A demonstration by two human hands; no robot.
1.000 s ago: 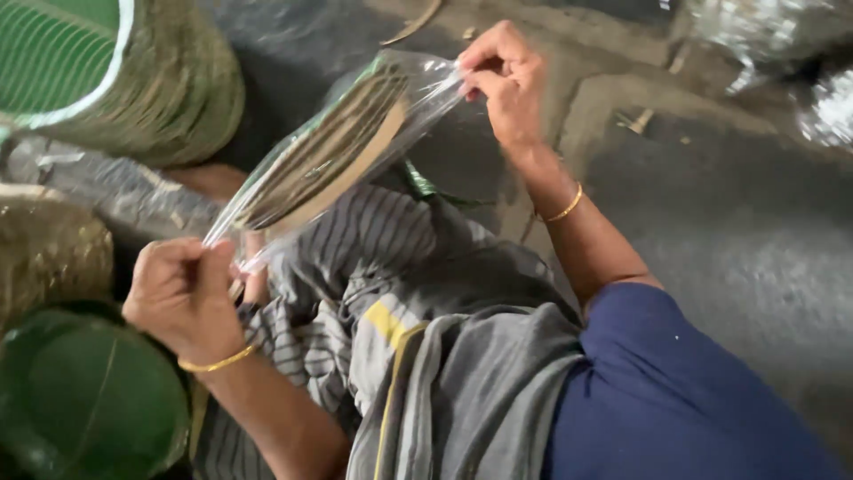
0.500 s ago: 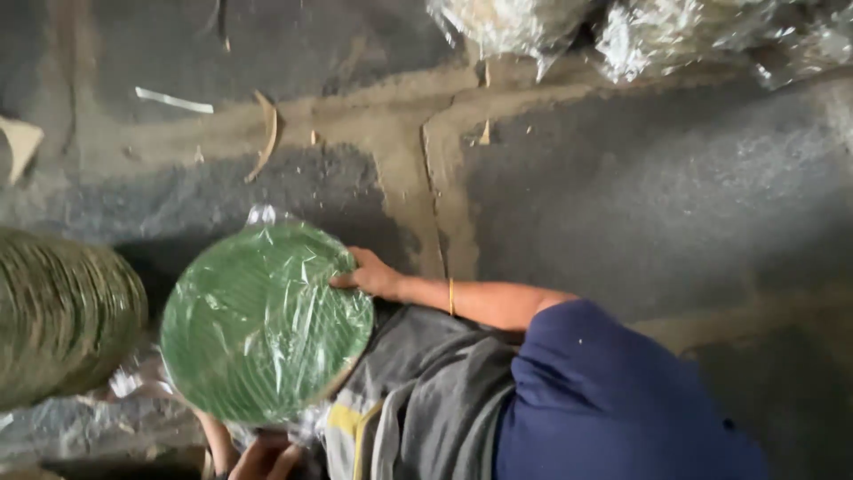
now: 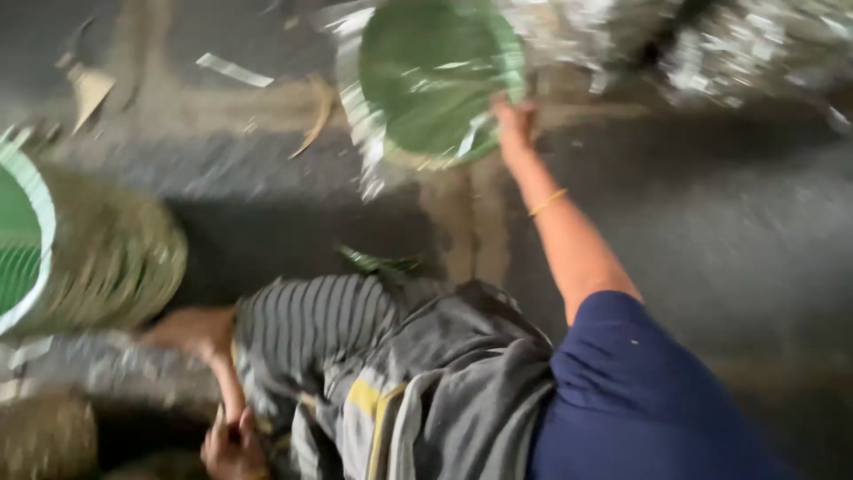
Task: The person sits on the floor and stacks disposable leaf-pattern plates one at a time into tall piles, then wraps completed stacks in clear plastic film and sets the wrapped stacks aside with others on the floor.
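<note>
In the head view, blurred by motion, the right hand point(image 3: 514, 124) is stretched out at arm's length, its fingers point(image 3: 508, 111) closed on the right edge of a wrapped bundle of green plates point(image 3: 433, 78), a round green pack in clear crinkled film held at the top of the frame, face to the camera, above the grey floor point(image 3: 711, 267). A thin yellow bangle point(image 3: 547, 202) circles that wrist. Just right of the bundle, along the top edge, lie more shiny film-wrapped packs point(image 3: 711, 44), too smeared to tell apart. The left hand point(image 3: 233, 444) is low at the bottom edge beside the striped cloth point(image 3: 311, 329) over the lap; whether its fingers are closed or loose cannot be told. At the far left lies a tall sideways stack of plates point(image 3: 107, 258), olive on the side, with a green face rimmed white. Pale scraps of paper point(image 3: 233, 70) lie on the floor at the upper left.
</note>
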